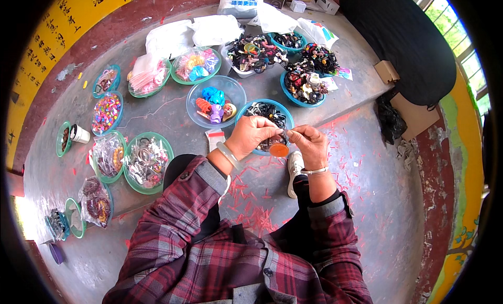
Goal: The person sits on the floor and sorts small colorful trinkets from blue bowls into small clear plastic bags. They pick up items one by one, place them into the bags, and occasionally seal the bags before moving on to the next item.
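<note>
My left hand (250,136) and my right hand (311,147) meet above the near edge of a blue basket (290,119). Thumb and forefinger are pinched together on each hand, holding a thin dark elastic hair tie between them. A round orange ornament (279,150) hangs just below the fingertips, seemingly attached to the hair tie; the exact joint is too small to make out. Black hair ties (266,111) fill the basket under my hands. Left of it, a clear blue bowl (195,111) has blue, orange and purple ornaments in it.
Baskets of black hair ties (306,86) stand at the back right. Farther left are baskets of colourful beads (107,112), pink packets (149,76) and bagged trinkets (146,162). White bags (215,30) lie behind. Red scraps (251,215) litter the floor by my shoes.
</note>
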The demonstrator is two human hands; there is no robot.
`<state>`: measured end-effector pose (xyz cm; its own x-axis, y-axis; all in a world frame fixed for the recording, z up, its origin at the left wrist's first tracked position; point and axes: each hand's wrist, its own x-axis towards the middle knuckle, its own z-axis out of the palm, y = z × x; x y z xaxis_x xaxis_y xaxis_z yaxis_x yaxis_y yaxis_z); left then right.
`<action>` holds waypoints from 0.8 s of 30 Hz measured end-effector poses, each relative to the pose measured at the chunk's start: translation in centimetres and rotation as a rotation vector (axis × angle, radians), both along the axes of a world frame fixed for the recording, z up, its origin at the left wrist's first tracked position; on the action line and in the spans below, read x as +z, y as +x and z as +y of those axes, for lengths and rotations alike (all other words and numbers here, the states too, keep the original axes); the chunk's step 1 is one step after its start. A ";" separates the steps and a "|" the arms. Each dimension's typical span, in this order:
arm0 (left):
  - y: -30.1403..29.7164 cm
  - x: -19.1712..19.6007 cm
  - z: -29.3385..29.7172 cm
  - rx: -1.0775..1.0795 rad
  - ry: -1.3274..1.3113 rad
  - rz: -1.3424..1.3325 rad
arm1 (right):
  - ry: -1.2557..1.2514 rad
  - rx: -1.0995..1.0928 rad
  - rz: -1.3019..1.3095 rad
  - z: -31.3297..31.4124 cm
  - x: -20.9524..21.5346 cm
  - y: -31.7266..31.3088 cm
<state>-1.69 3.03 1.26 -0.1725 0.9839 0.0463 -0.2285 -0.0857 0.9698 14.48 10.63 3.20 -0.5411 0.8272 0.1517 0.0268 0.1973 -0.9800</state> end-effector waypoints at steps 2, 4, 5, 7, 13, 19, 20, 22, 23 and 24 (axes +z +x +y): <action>0.0 0.2 0.0 -0.001 -0.026 -0.038 | -0.034 0.014 0.028 -0.1 0.2 0.0; 0.1 0.4 -0.1 -0.002 -0.049 -0.091 | -0.070 0.027 0.061 0.0 0.2 0.0; 0.0 0.5 -0.1 -0.003 -0.043 -0.086 | -0.088 0.032 0.080 0.0 0.0 -0.1; -0.2 0.5 -0.1 -0.005 -0.033 -0.077 | -0.131 0.038 0.115 0.1 0.1 -0.1; -0.2 0.9 -0.2 -0.062 -0.037 -0.176 | -0.178 0.024 0.136 0.2 0.1 0.0; -0.2 0.9 -0.2 -0.058 0.007 -0.141 | -0.182 0.017 0.166 0.2 0.0 -0.1; -0.2 1.1 -0.2 -0.064 -0.005 -0.162 | -0.192 0.016 0.170 0.2 -0.1 -0.2; -0.2 1.6 -0.4 -0.076 -0.029 -0.204 | -0.225 0.018 0.188 0.3 -0.1 -0.1; -0.2 1.7 -0.4 -0.075 -0.036 -0.221 | -0.247 0.021 0.204 0.4 -0.1 0.0; -0.1 1.8 -0.4 -0.075 -0.042 -0.238 | -0.269 0.024 0.219 0.5 -0.1 0.1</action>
